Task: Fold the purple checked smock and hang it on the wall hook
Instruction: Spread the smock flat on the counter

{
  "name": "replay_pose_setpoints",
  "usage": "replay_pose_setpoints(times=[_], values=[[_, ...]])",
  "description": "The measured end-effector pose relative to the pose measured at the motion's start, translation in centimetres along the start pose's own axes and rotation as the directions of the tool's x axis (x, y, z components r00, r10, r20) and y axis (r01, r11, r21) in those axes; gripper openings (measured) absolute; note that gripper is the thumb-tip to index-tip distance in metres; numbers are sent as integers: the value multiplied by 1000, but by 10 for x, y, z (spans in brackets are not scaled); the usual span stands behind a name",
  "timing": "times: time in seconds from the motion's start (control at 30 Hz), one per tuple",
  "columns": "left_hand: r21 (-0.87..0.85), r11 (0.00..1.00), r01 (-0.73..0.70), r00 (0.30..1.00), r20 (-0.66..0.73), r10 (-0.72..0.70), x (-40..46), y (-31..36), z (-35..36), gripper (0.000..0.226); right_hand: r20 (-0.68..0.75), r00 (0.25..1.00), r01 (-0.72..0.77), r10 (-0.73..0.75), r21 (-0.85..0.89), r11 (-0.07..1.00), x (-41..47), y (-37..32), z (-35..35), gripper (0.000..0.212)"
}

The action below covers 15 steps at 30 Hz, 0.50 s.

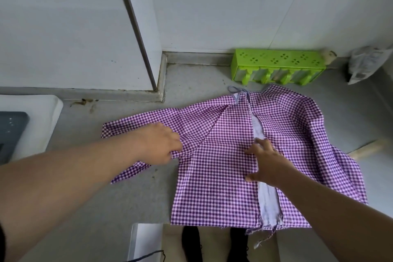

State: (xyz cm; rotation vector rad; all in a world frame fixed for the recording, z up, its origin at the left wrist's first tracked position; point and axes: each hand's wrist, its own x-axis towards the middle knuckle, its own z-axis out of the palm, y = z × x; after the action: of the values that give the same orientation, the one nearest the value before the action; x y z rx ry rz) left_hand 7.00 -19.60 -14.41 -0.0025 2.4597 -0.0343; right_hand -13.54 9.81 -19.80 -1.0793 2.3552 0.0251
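**Smock spread flat, sleeve fold in hand**

My purple checked smock point(217, 168) lies spread open on the grey table point(131, 193), back opening upward, a pale lining strip showing down the middle slit. Its long axis runs from the neck ties point(236, 89) at the far end, toward the wall, to the frayed hem at the near edge, which overhangs the table slightly toward me. The garment therefore points neck-away, hem-near. The left sleeve point(131, 127) stretches out sideways to my left; the right side is bunched and rumpled, sleeve not clearly laid out.

My left hand point(159, 144) pinches the cloth where sleeve meets body, fingers curled into the fabric. I judge this grip is for drawing the sleeve across the panel. My right hand point(268, 161) rests on the slit edge with fingers spread and straight, holding nothing; it appears to pin the body so it does not slide.

Beyond the neck, a green perforated rack point(278, 66) stands against the wall, near but apart from the smock. A crumpled bag point(365, 64) sits at far right. No wall hook is visible.
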Motion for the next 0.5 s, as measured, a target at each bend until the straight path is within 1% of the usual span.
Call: replay_pose_setpoints(times=[0.03,0.1,0.13,0.17,0.2,0.23,0.3,0.37,0.4,0.43,0.47,0.5], values=[[-49,994,-92,995,41,94,1,11,-2,38,-1,1000,3,-3,-7,1000,0,0,0,94],[-72,994,-85,972,215,99,6,20,7,47,-4,1000,10,-10,-11,1000,1,0,0,94],[-15,999,-48,961,272,50,6,18,14,54,-8,1000,11,-11,-8,1000,1,0,1,94],[-10,1000,20,940,341,-15,4,14,19,60,-9,1000,10,-10,-8,1000,1,1,2,94],[-5,992,129,901,418,-115,0,7,22,64,-10,1000,8,-8,-9,1000,1,1,2,94],[-17,969,245,853,479,-207,-3,-2,28,65,-8,1000,8,-8,-11,1000,2,2,2,94],[77,877,474,693,581,-426,-14,-27,44,66,-3,1000,9,-9,-13,1000,2,4,3,94],[204,772,603,539,609,-582,-17,-63,69,78,-2,1000,7,-7,-20,1000,3,7,4,94],[266,742,615,507,587,-631,-17,-75,77,85,-2,1000,2,-2,-21,1000,3,7,5,93],[303,737,605,510,563,-650,-16,-81,79,86,-2,1000,0,0,-22,1000,3,7,5,92],[318,769,555,556,545,-627,-17,-74,72,79,-1,1000,-2,2,-19,1000,4,8,5,92],[280,829,485,666,496,-557,-19,-57,55,63,-1,1000,-2,2,-18,1000,4,9,5,92]])
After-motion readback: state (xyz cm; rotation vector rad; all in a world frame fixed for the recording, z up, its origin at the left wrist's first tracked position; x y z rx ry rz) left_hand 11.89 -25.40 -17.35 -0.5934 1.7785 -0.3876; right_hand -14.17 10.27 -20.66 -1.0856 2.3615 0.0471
